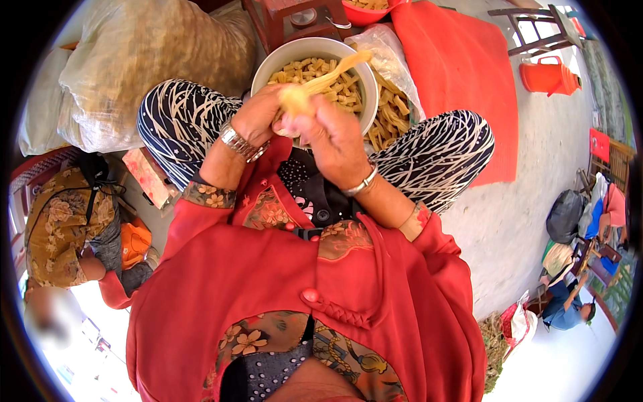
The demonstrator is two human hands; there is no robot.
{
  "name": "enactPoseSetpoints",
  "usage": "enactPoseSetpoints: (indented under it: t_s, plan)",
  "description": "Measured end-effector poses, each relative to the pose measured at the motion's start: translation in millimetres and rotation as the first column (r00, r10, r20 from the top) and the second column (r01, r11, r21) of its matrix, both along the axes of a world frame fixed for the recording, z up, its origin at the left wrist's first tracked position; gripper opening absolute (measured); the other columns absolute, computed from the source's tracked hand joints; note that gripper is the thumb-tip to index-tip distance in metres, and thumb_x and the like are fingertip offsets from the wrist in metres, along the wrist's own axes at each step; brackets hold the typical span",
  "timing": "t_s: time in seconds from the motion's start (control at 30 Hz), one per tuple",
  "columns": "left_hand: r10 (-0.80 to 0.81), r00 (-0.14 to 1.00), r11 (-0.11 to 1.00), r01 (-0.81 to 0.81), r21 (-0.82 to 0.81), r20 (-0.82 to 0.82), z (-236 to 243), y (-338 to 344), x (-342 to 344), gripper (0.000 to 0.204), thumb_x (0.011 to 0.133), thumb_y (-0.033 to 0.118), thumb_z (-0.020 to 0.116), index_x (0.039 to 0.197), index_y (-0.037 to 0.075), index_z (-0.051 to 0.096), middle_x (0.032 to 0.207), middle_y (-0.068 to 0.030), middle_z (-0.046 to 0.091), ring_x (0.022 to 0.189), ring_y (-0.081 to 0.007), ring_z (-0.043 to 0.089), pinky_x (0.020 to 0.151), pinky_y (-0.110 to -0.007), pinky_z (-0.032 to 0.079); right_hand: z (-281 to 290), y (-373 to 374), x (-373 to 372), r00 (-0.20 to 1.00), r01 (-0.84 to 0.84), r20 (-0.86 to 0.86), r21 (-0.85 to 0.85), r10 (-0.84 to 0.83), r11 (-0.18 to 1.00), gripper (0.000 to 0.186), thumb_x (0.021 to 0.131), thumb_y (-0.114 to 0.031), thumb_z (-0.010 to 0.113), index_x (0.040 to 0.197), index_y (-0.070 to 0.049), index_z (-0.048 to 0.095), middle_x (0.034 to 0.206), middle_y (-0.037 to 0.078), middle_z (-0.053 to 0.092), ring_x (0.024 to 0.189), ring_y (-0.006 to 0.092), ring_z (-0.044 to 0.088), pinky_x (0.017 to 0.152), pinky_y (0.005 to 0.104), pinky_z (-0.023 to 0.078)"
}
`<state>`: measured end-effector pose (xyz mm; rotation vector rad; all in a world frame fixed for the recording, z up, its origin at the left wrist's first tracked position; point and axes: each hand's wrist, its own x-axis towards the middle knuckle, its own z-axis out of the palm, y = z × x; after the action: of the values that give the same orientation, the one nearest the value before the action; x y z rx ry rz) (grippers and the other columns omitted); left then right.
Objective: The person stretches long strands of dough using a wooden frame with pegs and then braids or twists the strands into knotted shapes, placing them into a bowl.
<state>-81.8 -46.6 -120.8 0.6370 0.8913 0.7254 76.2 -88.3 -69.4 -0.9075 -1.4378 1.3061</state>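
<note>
My left hand [260,112] and my right hand [335,142] meet over the near rim of a white bowl [266,65]. Both sets of fingers are closed on a pale yellow, stringy strip [338,72], whose loose end points up to the right above the bowl. The part between my hands is blurred, and its exact kind is unclear. Short tan cut pieces [301,69] fill much of the bowl, which sits between my knees. Against its right side, longer strips [388,120] lie in a clear plastic bag [385,53].
A large bulging sack [161,60] stands at the left, beside my knee. Beyond the bowl are a brown wooden stool [295,17] and a red basin [367,15]. Red cloth [462,80] spreads to the right, near an orange jug [549,77]. Other people sit at both sides.
</note>
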Motion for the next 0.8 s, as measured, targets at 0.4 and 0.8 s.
enactPoseSetpoints:
  t_s: [0.4,0.8]
  plan:
    - [0.517,0.631,0.243,0.539,0.806,-0.578,91,-25,1,0.006,0.082,0.005,0.059,0.086,0.000,0.058,0.092,-0.0124,0.057,0.072,-0.0211,0.057,0.064,-0.026,0.045,-3,21,-3,0.973,0.128,0.185,0.060,-0.137,0.990,0.036,0.089,-0.029,0.045,0.069,0.000,0.049,0.059,0.017,0.049,0.056,0.0339,0.051,0.053,0.0406,0.039]
    - [0.173,0.944,0.833,0.012,0.553,-0.280,93,-43,12,0.024,0.087,0.005,0.058,0.110,0.000,0.053,0.105,-0.0103,0.061,0.092,-0.0169,0.060,0.081,-0.027,0.048,-3,6,19,0.991,-0.014,0.134,0.183,-0.010,0.983,0.039,0.091,-0.040,0.048,0.081,-0.003,0.057,0.070,0.014,0.056,0.065,0.0323,0.057,0.058,0.0376,0.044]
